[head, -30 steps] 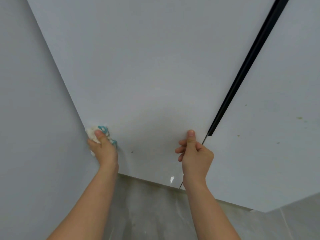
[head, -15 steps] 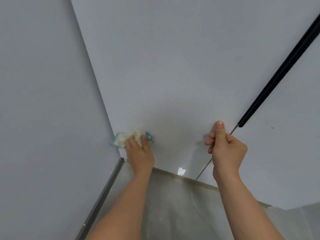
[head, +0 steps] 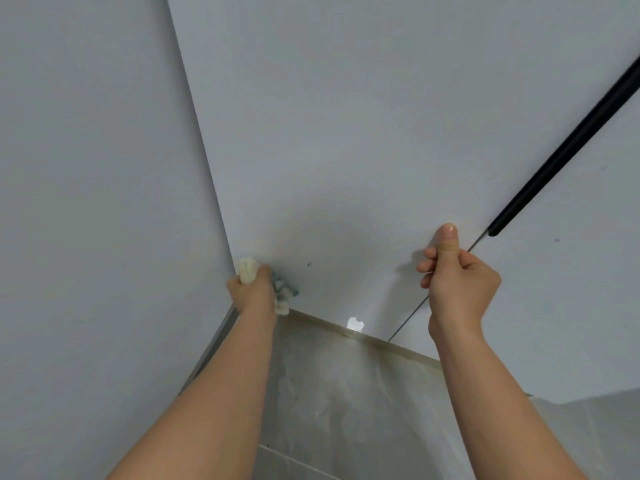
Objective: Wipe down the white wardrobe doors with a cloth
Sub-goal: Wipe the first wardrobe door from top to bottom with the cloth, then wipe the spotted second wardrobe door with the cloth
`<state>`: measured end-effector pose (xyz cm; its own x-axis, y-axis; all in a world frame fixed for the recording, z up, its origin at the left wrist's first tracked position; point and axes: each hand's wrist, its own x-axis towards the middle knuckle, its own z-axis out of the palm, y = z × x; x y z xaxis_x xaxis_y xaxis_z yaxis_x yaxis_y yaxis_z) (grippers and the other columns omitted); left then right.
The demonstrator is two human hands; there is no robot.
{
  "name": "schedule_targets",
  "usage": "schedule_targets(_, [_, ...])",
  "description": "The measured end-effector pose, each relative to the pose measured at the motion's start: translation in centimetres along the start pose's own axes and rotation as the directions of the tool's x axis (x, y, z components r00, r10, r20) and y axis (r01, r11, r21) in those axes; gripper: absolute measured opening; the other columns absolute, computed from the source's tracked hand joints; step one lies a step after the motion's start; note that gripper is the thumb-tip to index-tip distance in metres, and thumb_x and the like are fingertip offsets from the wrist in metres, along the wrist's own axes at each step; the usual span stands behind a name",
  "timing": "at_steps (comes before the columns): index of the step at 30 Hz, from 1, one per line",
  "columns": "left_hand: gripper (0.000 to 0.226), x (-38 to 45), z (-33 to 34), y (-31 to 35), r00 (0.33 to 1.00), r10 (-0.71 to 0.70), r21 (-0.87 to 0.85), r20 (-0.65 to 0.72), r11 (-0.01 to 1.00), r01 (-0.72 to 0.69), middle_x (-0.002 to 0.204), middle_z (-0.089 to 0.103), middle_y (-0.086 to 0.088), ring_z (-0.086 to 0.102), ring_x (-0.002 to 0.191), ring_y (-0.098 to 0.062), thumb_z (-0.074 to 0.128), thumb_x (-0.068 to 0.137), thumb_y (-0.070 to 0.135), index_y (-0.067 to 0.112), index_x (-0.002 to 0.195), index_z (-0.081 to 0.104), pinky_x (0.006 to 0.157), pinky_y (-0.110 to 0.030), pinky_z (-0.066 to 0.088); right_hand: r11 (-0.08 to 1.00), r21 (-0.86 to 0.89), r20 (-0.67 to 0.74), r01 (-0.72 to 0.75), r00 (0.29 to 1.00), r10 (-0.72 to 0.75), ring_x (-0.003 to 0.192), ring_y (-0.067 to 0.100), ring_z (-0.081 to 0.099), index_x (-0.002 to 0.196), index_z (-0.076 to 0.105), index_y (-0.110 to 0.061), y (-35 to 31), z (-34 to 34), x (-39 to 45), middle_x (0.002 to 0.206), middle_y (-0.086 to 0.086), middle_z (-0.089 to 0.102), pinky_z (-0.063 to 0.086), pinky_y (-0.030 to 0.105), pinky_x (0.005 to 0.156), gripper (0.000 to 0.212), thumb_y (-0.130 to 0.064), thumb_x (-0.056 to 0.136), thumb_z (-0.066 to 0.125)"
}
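The white wardrobe door [head: 346, 133] fills the middle of the head view. My left hand [head: 254, 292] grips a bunched white cloth with teal trim [head: 247, 270] and presses it against the door's lower left corner, right at its left edge. My right hand [head: 457, 278] is curled into a fist holding nothing, with the thumb pointing up and lying against the door's lower right part. It sits just left of the gap to the neighbouring door [head: 571, 289]. A small dark speck [head: 309, 263] shows on the door near the cloth.
A long black handle strip [head: 561, 157] runs along the gap between the two doors. A plain grey-white side panel [head: 86, 202] stands at the left. Glossy grey marble floor tiles [head: 346, 410] lie below the doors' bottom edge.
The camera view has swung, so the door sits further right in the picture. My left hand shifted the cloth slightly back toward the door's left edge. The right fist keeps its pose.
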<state>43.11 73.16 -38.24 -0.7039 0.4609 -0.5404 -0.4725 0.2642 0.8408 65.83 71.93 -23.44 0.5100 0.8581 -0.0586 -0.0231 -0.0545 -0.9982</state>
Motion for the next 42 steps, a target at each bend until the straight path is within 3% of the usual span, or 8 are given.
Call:
schedule_targets(7, [0.028,-4.2,3.0,5.1,0.857,0.470,-0.095,-0.213,0.863,-0.497,0.127,0.039,-0.001,0.053,0.102,-0.010,0.041,0.106,0.031,0.007,0.116,0.051,0.081,-0.020,0.044,1.000,0.013,0.003,0.005,1.000,-0.005,0.044,0.010,0.051,0.066,0.069,-0.011,0.1,0.1,-0.1,0.053,-0.002,0.065,0.045,0.019,0.048,0.050,-0.052,0.095,0.067])
schedule_targets(11, [0.024,-5.2,3.2,2.9,0.662,0.746,0.114,-0.075,0.666,-0.737,0.123,0.038,-0.011,0.043,0.095,0.022,0.053,0.104,0.017,-0.004,0.115,0.048,0.070,0.004,0.034,1.000,0.028,-0.003,0.010,1.000,-0.010,0.045,0.011,0.050,0.066,0.069,-0.011,0.3,0.4,0.0,0.053,-0.002,0.064,0.045,0.020,0.048,0.051,-0.053,0.096,0.065])
schedule_targets(15, [0.028,-4.7,2.8,0.6,0.547,0.824,0.231,0.146,0.509,-0.829,0.122,0.036,-0.007,0.045,0.087,-0.003,0.057,0.103,0.020,-0.001,0.118,0.047,0.064,-0.008,0.040,0.999,0.043,-0.006,0.013,1.000,-0.013,0.045,0.012,0.049,0.066,0.068,-0.012,0.8,0.7,-0.1,0.051,-0.003,0.063,0.045,0.020,0.048,0.053,-0.053,0.098,0.061])
schedule_targets(18, [0.022,-3.8,1.7,-3.5,0.483,0.705,0.355,0.519,0.336,-0.872,0.120,0.034,-0.002,0.054,0.079,-0.022,0.058,0.099,0.014,0.008,0.118,0.050,0.066,-0.029,0.049,0.999,0.046,-0.021,0.022,1.000,-0.021,0.046,0.013,0.049,0.064,0.068,-0.012,0.9,1.1,-0.1,0.051,-0.002,0.062,0.045,0.020,0.049,0.056,-0.055,0.100,0.058])
schedule_targets(22, [0.025,-3.3,-2.0,-9.9,0.516,0.038,0.515,0.856,0.033,-0.857,0.133,0.035,-0.005,0.057,0.096,-0.024,0.053,0.099,0.014,0.017,0.124,0.051,0.084,-0.029,0.049,0.998,0.050,-0.017,0.024,1.000,-0.023,0.047,0.013,0.049,0.063,0.068,-0.013,1.4,0.9,-0.2,0.052,-0.002,0.063,0.045,0.022,0.050,0.057,-0.056,0.099,0.057])
schedule_targets(31, [0.014,-4.6,2.9,-3.3,0.813,0.057,0.414,0.580,0.839,-0.354,0.093,0.064,-0.001,0.063,0.082,-0.024,0.069,0.085,0.014,0.025,0.084,0.062,0.073,-0.032,0.051,0.997,-0.027,0.069,0.072,0.995,-0.070,0.052,0.012,0.055,0.063,0.070,-0.014,2.0,-0.2,1.4,0.057,0.001,0.067,0.050,0.034,0.061,0.056,-0.059,0.095,0.062])
schedule_targets(37, [0.021,-8.5,4.5,-2.2,0.570,-0.190,0.233,0.800,0.973,-0.002,0.089,0.062,-0.013,0.062,0.084,-0.026,0.066,0.082,0.004,0.023,0.080,0.060,0.071,-0.034,0.050,0.866,-0.472,0.313,0.168,0.950,-0.013,0.067,0.016,0.070,0.063,0.073,-0.024,8.9,-3.5,1.1,0.060,-0.009,0.072,0.058,0.044,0.075,0.067,-0.070,0.095,0.037])
schedule_targets(42, [0.014,-12.6,6.0,-3.1,0.516,-0.113,0.311,0.849,0.896,-0.317,0.086,0.067,-0.003,0.062,0.083,-0.019,0.073,0.075,0.018,0.025,0.083,0.065,0.074,-0.030,0.050,0.867,-0.478,0.208,-0.142,0.941,0.269,0.085,0.029,0.073,0.077,0.076,-0.026,12.0,-6.4,1.3,0.078,-0.001,0.077,0.060,0.048,0.079,0.063,-0.075,0.081,0.038])
